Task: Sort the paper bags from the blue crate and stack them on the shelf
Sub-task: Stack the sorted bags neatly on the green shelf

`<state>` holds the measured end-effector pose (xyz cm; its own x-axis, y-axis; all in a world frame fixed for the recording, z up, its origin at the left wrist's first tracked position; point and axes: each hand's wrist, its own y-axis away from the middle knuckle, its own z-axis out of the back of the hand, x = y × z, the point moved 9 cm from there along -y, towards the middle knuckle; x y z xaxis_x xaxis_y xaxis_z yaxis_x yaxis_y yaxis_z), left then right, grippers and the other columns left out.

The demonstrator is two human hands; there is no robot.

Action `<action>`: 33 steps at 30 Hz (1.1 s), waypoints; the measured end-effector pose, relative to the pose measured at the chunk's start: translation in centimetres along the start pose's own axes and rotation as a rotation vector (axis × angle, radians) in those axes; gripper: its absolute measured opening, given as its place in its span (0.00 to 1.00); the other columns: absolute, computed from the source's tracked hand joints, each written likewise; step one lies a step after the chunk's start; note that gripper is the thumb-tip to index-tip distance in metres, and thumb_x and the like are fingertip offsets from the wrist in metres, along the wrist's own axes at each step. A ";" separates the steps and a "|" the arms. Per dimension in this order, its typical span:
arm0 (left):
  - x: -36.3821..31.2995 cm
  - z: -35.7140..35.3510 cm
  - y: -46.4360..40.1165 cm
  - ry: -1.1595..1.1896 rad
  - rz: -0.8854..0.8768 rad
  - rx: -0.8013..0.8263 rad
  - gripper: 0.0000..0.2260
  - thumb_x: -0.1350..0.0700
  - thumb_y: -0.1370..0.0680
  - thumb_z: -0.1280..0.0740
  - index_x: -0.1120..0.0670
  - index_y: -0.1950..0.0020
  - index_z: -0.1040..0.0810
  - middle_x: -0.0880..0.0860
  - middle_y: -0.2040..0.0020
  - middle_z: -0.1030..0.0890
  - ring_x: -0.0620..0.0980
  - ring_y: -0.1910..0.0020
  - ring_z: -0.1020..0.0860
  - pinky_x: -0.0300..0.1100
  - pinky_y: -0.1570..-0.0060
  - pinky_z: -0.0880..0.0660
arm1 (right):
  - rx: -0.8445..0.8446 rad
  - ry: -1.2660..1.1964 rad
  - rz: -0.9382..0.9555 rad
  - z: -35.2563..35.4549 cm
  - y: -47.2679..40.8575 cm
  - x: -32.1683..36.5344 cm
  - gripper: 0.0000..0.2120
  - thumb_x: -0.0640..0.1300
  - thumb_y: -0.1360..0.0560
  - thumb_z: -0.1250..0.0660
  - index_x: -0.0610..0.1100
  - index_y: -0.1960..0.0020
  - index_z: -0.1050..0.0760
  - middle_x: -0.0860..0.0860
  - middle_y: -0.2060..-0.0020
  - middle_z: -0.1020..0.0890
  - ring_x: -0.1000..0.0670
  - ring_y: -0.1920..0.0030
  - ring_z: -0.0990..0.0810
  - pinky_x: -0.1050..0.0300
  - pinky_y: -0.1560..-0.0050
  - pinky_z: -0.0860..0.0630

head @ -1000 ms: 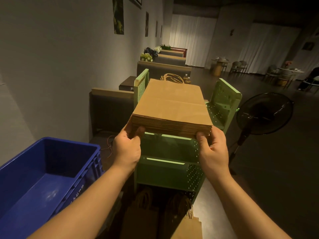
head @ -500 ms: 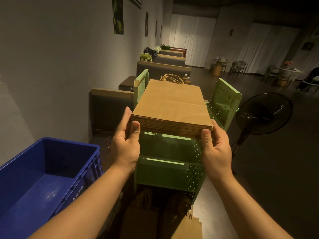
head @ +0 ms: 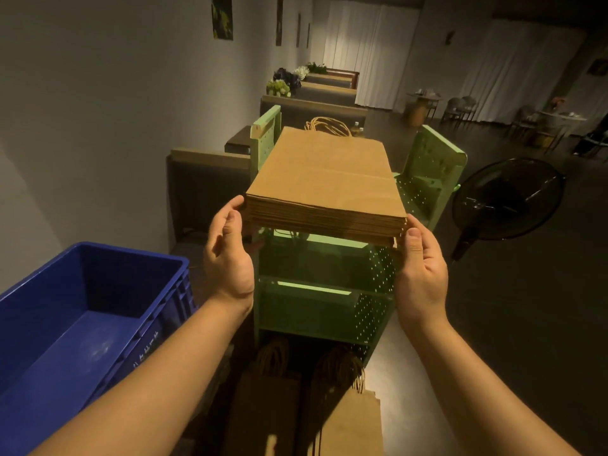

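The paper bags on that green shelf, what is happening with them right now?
A person is squaring a flat stack of paper bags on top of the green shelf. The left hand and right hand touch its near corners. The blue crate looks empty; more bags lie on the floor.

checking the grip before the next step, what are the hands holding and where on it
Both hands flank the stack of paper bags at its near corners: left hand at the near-left, right hand at the near-right. A firm grip cannot be told.
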<state>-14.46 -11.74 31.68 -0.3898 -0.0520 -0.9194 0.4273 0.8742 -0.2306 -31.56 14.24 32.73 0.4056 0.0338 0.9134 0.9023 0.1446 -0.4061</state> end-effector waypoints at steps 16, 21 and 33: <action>23.4 2.9 14.0 -0.102 0.960 0.046 0.12 0.56 0.13 0.42 0.58 0.32 0.26 0.62 0.43 0.19 0.62 0.45 0.20 0.52 0.48 0.24 | 0.014 0.147 -0.548 6.3 12.9 -16.6 0.09 0.46 0.16 0.39 0.50 0.40 0.22 0.48 0.50 0.17 0.45 0.47 0.18 0.50 0.49 0.21; 26.5 5.4 20.5 -0.366 1.202 0.086 0.11 0.55 0.15 0.37 0.61 0.42 0.20 0.62 0.37 0.21 0.64 0.32 0.26 0.59 0.26 0.34 | 0.082 0.328 -0.727 8.3 17.7 -21.3 0.14 0.49 0.18 0.37 0.47 0.33 0.27 0.50 0.43 0.20 0.51 0.45 0.21 0.55 0.48 0.20; 28.9 5.0 25.4 -0.779 1.095 0.366 0.25 0.40 0.15 0.43 0.48 0.21 0.35 0.53 0.31 0.25 0.57 0.31 0.28 0.53 0.33 0.32 | 0.228 0.432 -1.198 10.7 25.6 -28.7 0.37 0.58 0.23 0.30 0.46 0.20 0.40 0.44 0.25 0.31 0.40 0.27 0.30 0.43 0.31 0.29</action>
<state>-10.83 6.59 -2.34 0.7752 0.2107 -0.5955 0.4506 0.4763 0.7550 -21.66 27.52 -3.59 -0.5808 -0.5474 0.6025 0.7068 0.0282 0.7069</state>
